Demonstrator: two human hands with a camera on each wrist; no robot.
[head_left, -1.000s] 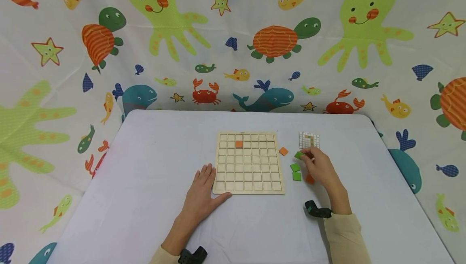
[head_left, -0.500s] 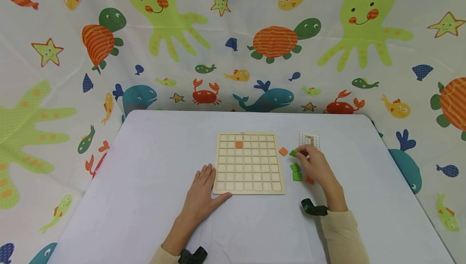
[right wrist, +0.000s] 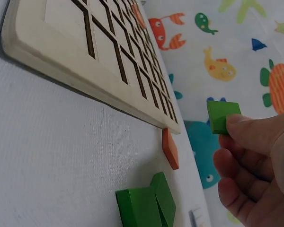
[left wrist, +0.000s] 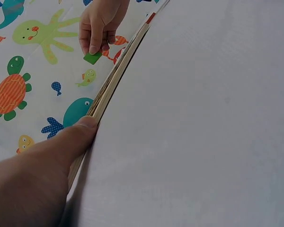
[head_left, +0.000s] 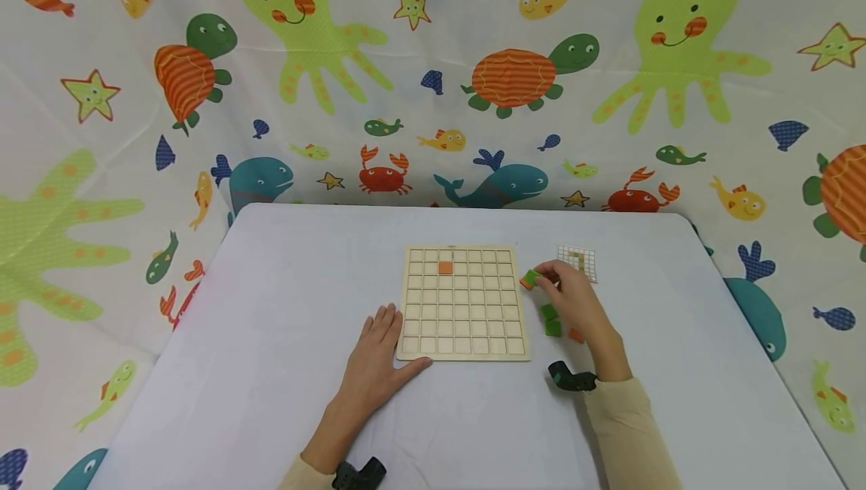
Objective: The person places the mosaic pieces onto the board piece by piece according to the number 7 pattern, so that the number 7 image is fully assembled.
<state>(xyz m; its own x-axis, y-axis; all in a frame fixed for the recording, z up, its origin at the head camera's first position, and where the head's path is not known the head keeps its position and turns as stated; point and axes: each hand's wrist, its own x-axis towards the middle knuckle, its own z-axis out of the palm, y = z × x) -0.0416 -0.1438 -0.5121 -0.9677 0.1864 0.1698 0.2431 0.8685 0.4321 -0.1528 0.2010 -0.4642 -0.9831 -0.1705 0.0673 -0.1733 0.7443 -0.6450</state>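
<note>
A pale wooden board (head_left: 463, 302) with a grid of square cells lies on the table. One orange square tile (head_left: 445, 267) sits in a cell of its second row from the far edge. Fingers extended, my left hand (head_left: 374, 358) rests along the board's left edge, its thumb at the near edge. My right hand (head_left: 575, 302) pinches a green square tile (right wrist: 220, 116) between thumb and fingers, raised off the table right of the board. In the head view this tile partly covers a loose orange tile (right wrist: 170, 149) beside the board.
Two green tiles (head_left: 551, 313) (head_left: 553, 328) lie together right of the board, near another orange tile (head_left: 576, 335). A small printed grid card (head_left: 587, 255) lies behind my right hand. A cloth with sea animals (head_left: 325, 174) hangs behind the white table (head_left: 291, 272).
My right hand has moved left with the green tile, from near the card to above the loose orange tile. The left hand and board have stayed put.
</note>
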